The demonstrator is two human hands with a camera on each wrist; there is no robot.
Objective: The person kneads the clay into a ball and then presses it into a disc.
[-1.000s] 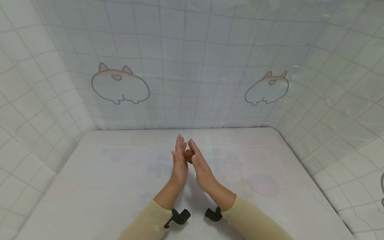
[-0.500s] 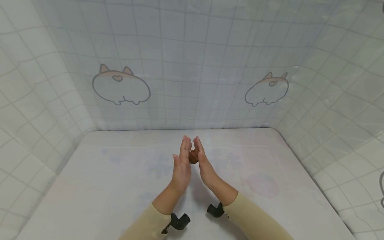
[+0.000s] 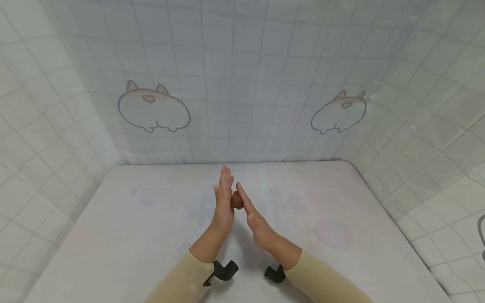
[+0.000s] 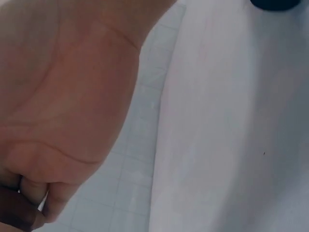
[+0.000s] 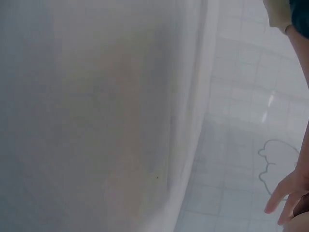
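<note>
A small brown ball of what looks like modelling clay [image 3: 237, 200] sits between the two hands, above the table. My left hand [image 3: 224, 206] is upright with straight fingers, its palm side against the ball. From the other side the straight fingers of my right hand [image 3: 257, 225] press on it, slanting toward the left hand. The left wrist view has the left palm [image 4: 67, 96] large, with part of the brown ball [image 4: 17, 208] at the lower left corner. At the right edge of the right wrist view, fingers [image 5: 282, 191] show beside the brown ball [image 5: 302, 205].
A pale table [image 3: 132, 235] with faint printed patches lies under the hands. Grid-patterned sheeting [image 3: 242, 84] with cartoon animal drawings rises behind it and along both sides. Dark camera mounts [image 3: 226, 270] stick out from both cuffs.
The hands slide against each other with the ball between them. Since half a second ago, the left hand has moved slightly up and left, while the right fingertips have dropped lower and left.
</note>
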